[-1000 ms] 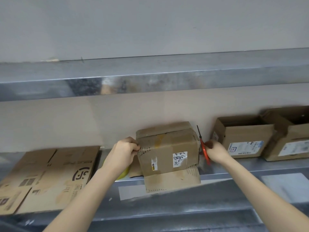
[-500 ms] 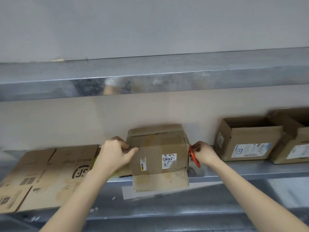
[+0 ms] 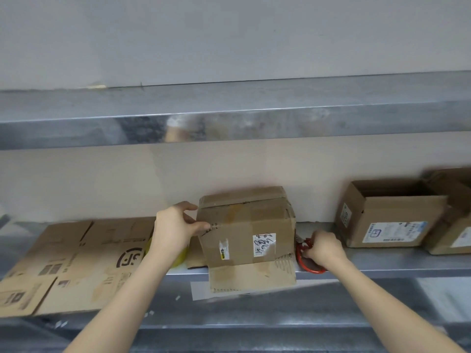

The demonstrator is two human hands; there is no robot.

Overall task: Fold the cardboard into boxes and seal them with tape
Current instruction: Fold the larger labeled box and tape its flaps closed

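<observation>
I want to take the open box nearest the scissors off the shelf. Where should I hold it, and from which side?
Probably the front wall's top rim of the open box, coming from the front. The top is open, so fingers can hook over the rim; another box crowds its right side, and the back wall stands behind.

Bare left hand (image 3: 173,231), bare right hand (image 3: 323,248), bare forearms (image 3: 132,289)

Both bare forearms reach up and forward. The left hand (image 3: 175,230) pinches the box (image 3: 244,233) corner at its right, thumb in front. The right hand (image 3: 323,248), lower, curls round red scissors (image 3: 314,271).
</observation>
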